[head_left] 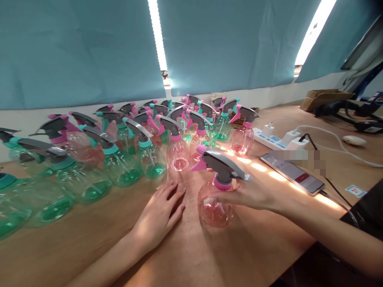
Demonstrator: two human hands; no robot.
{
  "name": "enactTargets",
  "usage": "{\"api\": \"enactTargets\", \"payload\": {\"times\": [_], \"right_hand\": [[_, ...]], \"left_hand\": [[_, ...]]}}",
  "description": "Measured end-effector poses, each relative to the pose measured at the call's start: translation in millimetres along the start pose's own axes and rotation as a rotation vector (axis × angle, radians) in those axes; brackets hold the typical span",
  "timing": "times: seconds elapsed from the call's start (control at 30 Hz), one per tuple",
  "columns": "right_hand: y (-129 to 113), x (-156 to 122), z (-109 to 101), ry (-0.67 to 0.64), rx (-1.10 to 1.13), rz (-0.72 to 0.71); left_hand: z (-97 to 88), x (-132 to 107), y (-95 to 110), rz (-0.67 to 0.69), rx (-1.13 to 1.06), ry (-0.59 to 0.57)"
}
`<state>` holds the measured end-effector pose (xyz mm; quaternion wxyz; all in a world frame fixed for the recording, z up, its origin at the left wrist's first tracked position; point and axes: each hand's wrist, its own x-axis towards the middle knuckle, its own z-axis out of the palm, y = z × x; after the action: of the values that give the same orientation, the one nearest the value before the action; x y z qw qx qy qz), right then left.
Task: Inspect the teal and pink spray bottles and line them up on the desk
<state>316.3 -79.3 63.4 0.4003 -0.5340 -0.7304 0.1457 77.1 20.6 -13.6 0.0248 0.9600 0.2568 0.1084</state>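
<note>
A pink spray bottle with a grey trigger head stands on the wooden table in front of me. My right hand is wrapped round its upper body just under the pink collar. My left hand lies flat on the table to the left of that bottle, fingers stretched out, holding nothing. Behind the hands stands a crowd of several pink spray bottles and green spray bottles, all with grey trigger heads.
A phone lies at right, cabled to a white power strip. A cardboard box, black gear and a white mouse sit at the far right. Blue curtains hang behind.
</note>
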Motion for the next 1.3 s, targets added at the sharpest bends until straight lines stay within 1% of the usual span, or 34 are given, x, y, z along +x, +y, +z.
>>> {"api": "enactTargets", "payload": {"times": [0.03, 0.07, 0.23, 0.33, 0.43, 0.57, 0.7, 0.9, 1.03, 1.3], "right_hand": [[-0.6, -2.6, -1.7, -0.022, -0.049, 0.019], [-0.8, -5.0, -3.1, -0.021, -0.052, 0.02], [6.1, -11.9, -9.5, 0.063, -0.007, -0.018], [19.0, -11.8, -17.5, 0.12, -0.035, -0.012], [39.7, -7.9, -27.6, 0.216, -0.091, 0.042], [70.9, 8.3, -39.7, 0.319, -0.2, 0.093], [92.4, 31.6, -45.1, 0.352, -0.238, 0.131], [106.4, 56.2, -45.0, 0.382, -0.303, 0.262], [115.4, 67.5, -44.4, 0.394, -0.354, 0.342], [124.0, 84.1, -43.1, 0.386, -0.416, 0.346]], "left_hand": [[0.1, 0.3, 0.1, -0.003, 0.001, -0.002], [0.3, 1.1, 0.4, -0.005, -0.002, -0.005], [1.8, 15.1, 8.0, 0.028, -0.035, -0.016], [4.8, 29.3, 18.0, 0.064, -0.051, -0.025], [9.7, 43.7, 28.5, 0.106, -0.083, -0.015], [16.8, 62.3, 40.3, 0.153, -0.131, -0.012], [23.1, 79.5, 50.2, 0.191, -0.14, -0.019], [32.1, 97.5, 56.1, 0.212, -0.16, -0.024], [31.9, 104.6, 57.3, 0.219, -0.168, -0.041], [28.1, 112.4, 60.8, 0.231, -0.181, -0.093]]}}
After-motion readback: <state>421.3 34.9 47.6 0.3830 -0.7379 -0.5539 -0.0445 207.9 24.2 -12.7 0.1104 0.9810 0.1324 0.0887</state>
